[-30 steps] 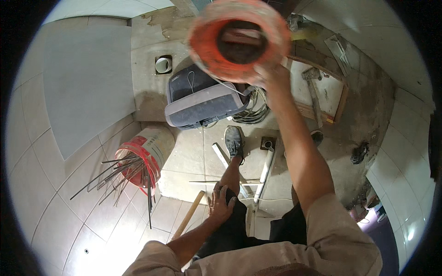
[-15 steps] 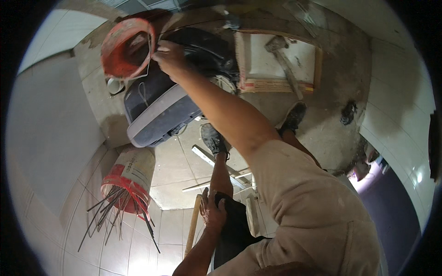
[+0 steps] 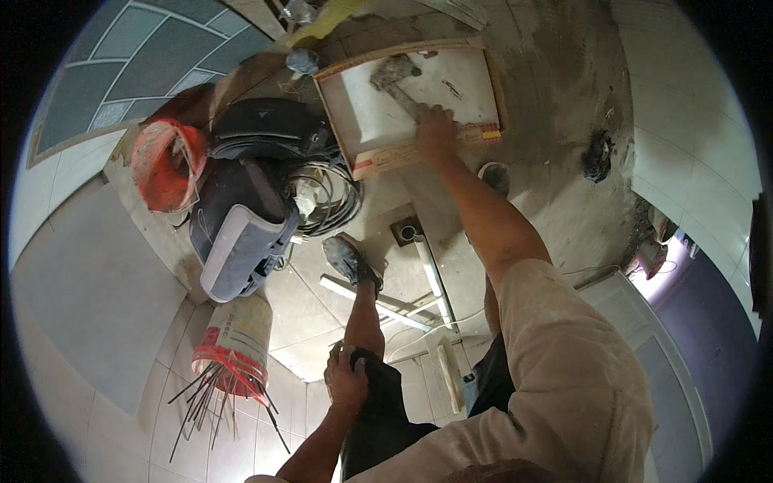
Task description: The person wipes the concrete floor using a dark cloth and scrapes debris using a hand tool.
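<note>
My right hand [image 3: 437, 133] reaches across to a shallow cardboard box [image 3: 419, 151] on the floor, its fingers closed round the handle of a dusty hammer [image 3: 393, 74]. The hammer head lies on the pale inside of the box; my hand and forearm hide the handle's far end. Resting on my knee, my left hand [image 3: 346, 378] has its fingers spread and holds nothing. A red bucket [image 3: 165, 165] lies tilted at the far left, apart from both hands.
A grey and black bag [image 3: 241, 249] and coiled cable [image 3: 342, 201] lie left of the box. A white bucket with a red rim [image 3: 237, 330] holds several thin rods. Pale strips [image 3: 435, 278] lie near my feet, by a floor drain pipe [image 3: 407, 233].
My right hand has left the red bucket's rim and moved right to the hammer's handle. The view has shifted; my left hand stays on my knee.
</note>
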Demonstrator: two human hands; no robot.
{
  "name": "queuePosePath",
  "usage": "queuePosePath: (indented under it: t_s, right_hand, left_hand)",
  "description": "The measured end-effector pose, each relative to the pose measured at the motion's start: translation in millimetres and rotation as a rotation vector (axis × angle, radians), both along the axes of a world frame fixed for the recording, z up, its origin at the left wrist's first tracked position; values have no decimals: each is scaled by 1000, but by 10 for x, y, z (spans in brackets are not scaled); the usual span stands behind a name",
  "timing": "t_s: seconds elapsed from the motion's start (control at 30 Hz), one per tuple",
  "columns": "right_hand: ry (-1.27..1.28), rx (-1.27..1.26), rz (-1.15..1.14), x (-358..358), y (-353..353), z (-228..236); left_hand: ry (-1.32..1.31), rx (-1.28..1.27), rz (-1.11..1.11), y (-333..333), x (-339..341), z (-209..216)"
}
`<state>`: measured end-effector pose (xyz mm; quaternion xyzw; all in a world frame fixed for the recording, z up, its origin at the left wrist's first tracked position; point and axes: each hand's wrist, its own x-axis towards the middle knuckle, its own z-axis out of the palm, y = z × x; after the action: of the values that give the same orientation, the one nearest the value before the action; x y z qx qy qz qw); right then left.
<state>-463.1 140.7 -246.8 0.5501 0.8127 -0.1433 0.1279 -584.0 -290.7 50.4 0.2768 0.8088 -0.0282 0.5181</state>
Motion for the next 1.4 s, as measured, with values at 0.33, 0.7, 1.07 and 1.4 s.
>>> queuePosePath:
  t_s: [0.33,0.7,1.07,1.4]
  right_hand:
    - [516,-75,179,-211,-601,75]
    - [558,485,172,-39,1321,-326]
    - [819,-67,379,-663,465,-200]
    - [674,-171,435,-421,420,-272]
  left_hand:
    - [33,-64,-73,425,319,2]
    - [-11,-169,-51,540,546,-55]
    - [-33,-347,-46,597,438,-36]
    - [4,-158,-94,517,402,-51]
